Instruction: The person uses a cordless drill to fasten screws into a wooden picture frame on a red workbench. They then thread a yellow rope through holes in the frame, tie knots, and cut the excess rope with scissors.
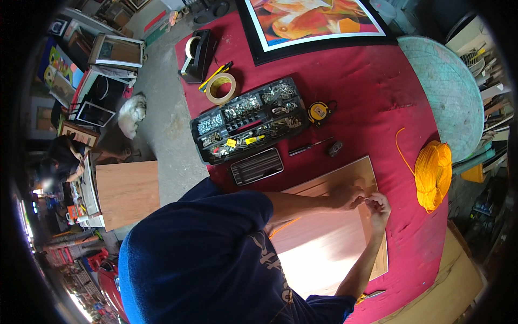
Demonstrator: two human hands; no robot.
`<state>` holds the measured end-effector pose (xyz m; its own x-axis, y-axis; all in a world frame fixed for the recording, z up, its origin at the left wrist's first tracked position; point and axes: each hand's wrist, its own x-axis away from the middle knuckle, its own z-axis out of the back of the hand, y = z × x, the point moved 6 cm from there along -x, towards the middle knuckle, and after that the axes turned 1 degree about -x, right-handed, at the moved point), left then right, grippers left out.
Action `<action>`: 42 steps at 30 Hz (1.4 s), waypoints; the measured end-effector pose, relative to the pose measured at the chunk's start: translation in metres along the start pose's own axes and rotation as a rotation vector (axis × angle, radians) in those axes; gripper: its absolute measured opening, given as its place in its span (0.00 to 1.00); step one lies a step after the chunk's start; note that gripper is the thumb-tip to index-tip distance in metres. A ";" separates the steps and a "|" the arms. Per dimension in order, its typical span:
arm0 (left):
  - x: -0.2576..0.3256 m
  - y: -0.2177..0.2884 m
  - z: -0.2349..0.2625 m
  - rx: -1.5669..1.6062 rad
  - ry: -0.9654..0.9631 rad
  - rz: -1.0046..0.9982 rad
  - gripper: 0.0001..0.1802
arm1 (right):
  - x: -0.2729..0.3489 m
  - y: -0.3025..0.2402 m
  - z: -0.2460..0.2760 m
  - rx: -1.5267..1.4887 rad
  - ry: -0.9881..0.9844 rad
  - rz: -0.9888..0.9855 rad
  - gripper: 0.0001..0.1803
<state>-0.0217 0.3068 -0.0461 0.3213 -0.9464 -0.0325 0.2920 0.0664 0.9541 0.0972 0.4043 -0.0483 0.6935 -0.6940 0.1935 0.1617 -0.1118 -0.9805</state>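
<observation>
A wooden frame with a flat panel (pixel 313 243) lies on the red-covered table in front of me. Over its far right rail, my left hand (pixel 348 198) and my right hand (pixel 380 207) meet with fingers pinched close together. Whatever is between the fingertips is too small to make out. A short piece of orange cord (pixel 284 227) lies across the panel's near side, partly hidden by my arm and shirt. A coil of orange cord (pixel 433 177) rests on the table to the right of the frame.
A hardware organizer (pixel 249 120), tape measure (pixel 318 112), masking tape roll (pixel 220 88), tape dispenser (pixel 197 56) and metal case (pixel 257 166) sit beyond the frame. A framed colourful picture (pixel 318 21) lies at the far edge. Another person (pixel 67 156) works at the left.
</observation>
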 end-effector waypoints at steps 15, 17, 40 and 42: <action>-0.008 -0.013 -0.010 0.040 -0.070 -0.021 0.04 | 0.047 -0.029 -0.031 0.833 0.402 0.626 0.12; -0.008 -0.023 -0.021 0.008 -0.095 -0.007 0.05 | 0.050 -0.037 -0.042 1.024 0.345 0.720 0.14; -0.020 -0.025 -0.011 0.098 -0.062 0.016 0.10 | 0.078 -0.022 -0.005 1.262 -0.033 0.844 0.14; -0.020 -0.029 -0.019 0.109 -0.119 0.081 0.10 | 0.074 -0.022 -0.018 1.317 -0.053 0.874 0.16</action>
<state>-0.0199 0.3300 -0.0791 0.2288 -0.9705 0.0755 0.1679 0.1157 0.9790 0.1318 0.3427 -0.0132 0.9136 -0.1829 -0.3631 0.1669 0.9831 -0.0751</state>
